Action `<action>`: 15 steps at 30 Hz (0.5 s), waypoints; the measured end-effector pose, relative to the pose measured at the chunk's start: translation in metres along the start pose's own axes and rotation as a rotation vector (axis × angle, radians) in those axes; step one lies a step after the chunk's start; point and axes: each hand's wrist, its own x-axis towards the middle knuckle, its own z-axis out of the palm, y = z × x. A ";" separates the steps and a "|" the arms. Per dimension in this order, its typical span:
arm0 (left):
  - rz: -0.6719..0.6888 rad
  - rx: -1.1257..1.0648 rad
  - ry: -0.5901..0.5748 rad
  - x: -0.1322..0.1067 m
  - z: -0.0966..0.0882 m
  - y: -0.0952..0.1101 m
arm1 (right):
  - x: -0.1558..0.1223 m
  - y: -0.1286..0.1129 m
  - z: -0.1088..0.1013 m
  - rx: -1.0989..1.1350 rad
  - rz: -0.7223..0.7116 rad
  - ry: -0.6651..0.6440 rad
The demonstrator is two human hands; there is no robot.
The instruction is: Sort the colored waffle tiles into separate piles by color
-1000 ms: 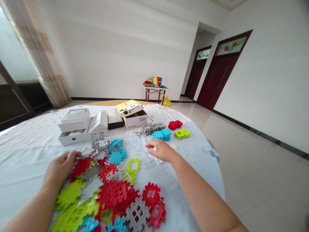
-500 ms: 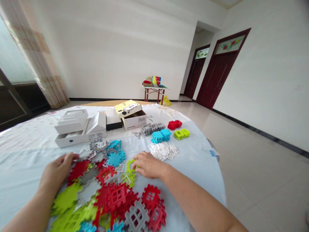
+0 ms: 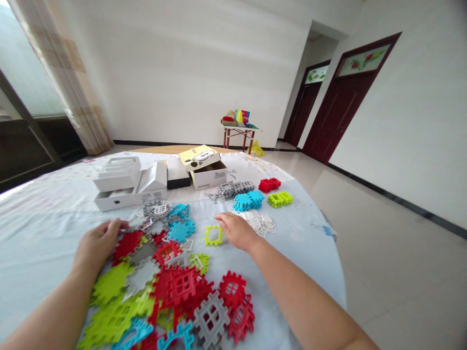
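Note:
Interlocking plastic waffle blocks in red, grey, lime and blue lie in a loose pile [image 3: 171, 287] on the pale blue tablecloth [image 3: 40, 257]. My left hand [image 3: 98, 240] rests flat at the pile's left edge, its fingertips close to a red block [image 3: 127, 244], and holds nothing. My right hand [image 3: 237, 232] lies past the pile with its fingers lightly curled and empty. A lime ring-shaped block [image 3: 213, 235] sits just left of those fingers. A heap of small white blocks [image 3: 257, 221] lies just beyond them.
Small stacks of grey [image 3: 229, 190], blue [image 3: 248, 200], red [image 3: 269, 184] and lime [image 3: 279, 199] blocks stand beyond my right hand. White boxes [image 3: 127, 192] and a box with a yellow lid [image 3: 200, 167] stand farther back. The table's right edge [image 3: 328, 257] drops to a tiled floor.
The lime ring has moved forward and right, away from the pile. My right hand has moved forward with it. The head view has shifted slightly.

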 end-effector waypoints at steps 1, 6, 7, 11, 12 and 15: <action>-0.006 -0.002 -0.004 0.000 0.000 0.000 | 0.000 0.002 0.001 -0.010 0.008 0.017; -0.012 0.007 0.000 -0.004 -0.002 0.006 | -0.002 0.003 0.000 -0.042 -0.044 -0.045; -0.007 0.010 0.005 -0.005 -0.003 0.007 | -0.003 0.002 0.000 -0.056 -0.067 -0.072; 0.000 0.007 0.018 -0.005 -0.003 0.007 | -0.007 0.001 0.002 -0.141 -0.097 -0.155; -0.003 0.005 0.015 -0.005 -0.003 0.007 | -0.007 0.001 0.003 -0.153 -0.090 -0.166; 0.000 0.009 0.012 -0.003 -0.002 0.006 | -0.007 0.003 0.005 -0.159 -0.071 -0.170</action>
